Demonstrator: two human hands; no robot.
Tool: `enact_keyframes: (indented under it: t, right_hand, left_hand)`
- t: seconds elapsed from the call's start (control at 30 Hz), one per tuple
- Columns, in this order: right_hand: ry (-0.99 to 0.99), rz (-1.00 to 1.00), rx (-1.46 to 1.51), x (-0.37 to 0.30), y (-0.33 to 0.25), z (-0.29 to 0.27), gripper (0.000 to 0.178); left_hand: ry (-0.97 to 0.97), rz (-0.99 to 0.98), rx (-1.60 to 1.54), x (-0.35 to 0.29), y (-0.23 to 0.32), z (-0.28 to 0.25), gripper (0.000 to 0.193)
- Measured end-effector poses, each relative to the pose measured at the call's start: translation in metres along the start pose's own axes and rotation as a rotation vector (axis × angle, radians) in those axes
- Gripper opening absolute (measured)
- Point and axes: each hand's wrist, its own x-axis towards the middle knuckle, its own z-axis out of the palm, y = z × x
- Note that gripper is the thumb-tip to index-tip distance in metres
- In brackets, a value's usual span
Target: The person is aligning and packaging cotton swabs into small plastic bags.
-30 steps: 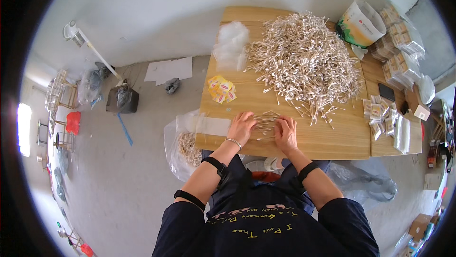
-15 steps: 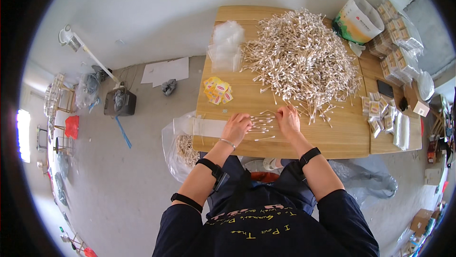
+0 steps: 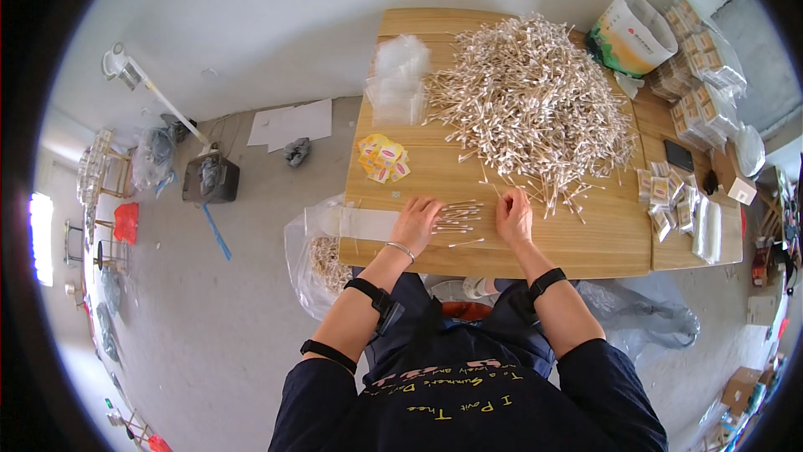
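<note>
My left hand (image 3: 417,222) rests on the table, its fingers closed over the left ends of a small row of cotton swabs (image 3: 462,216) lying side by side. One loose swab (image 3: 466,243) lies just below that row. To the right, my right hand (image 3: 514,218) is curled with its fingertips pinched at a cotton swab (image 3: 496,189) by the near edge of a big heap of cotton swabs (image 3: 535,101); the fingers partly hide it. A white strip (image 3: 368,224) extends left from under my left hand.
Yellow-and-white packets (image 3: 384,158) and clear plastic bags (image 3: 397,80) lie at the table's left. A paper tub (image 3: 631,34) stands far right, near bundled packs (image 3: 707,113), a dark phone (image 3: 678,155) and small packets (image 3: 667,193). A plastic sack of swabs (image 3: 329,261) sits below the left edge.
My right hand has moved slightly right, away from the row and toward the heap's near edge. My left hand has shifted only a little at the row's left end.
</note>
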Motion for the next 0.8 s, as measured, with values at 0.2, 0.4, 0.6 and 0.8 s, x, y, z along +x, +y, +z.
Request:
enact_keyframes:
  t: [0.2, 0.4, 0.6, 0.8]
  right_hand:
    - [0.093, -0.010, -0.018, -0.003, -0.003, 0.006, 0.015]
    - [0.036, -0.044, -0.131, -0.006, 0.001, 0.007, 0.035]
    - [0.030, -0.039, -0.133, -0.007, 0.000, 0.007, 0.041]
    - [0.039, -0.025, -0.105, -0.007, -0.003, 0.007, 0.040]
  left_hand:
    - [-0.022, 0.081, 0.031, 0.001, -0.009, 0.003, 0.010]
    - [-0.053, 0.068, 0.077, 0.005, -0.010, 0.004, 0.006]
    - [-0.104, 0.074, 0.093, 0.006, -0.008, 0.000, 0.007]
    - [-0.062, -0.054, -0.030, 0.007, -0.003, -0.003, 0.007]
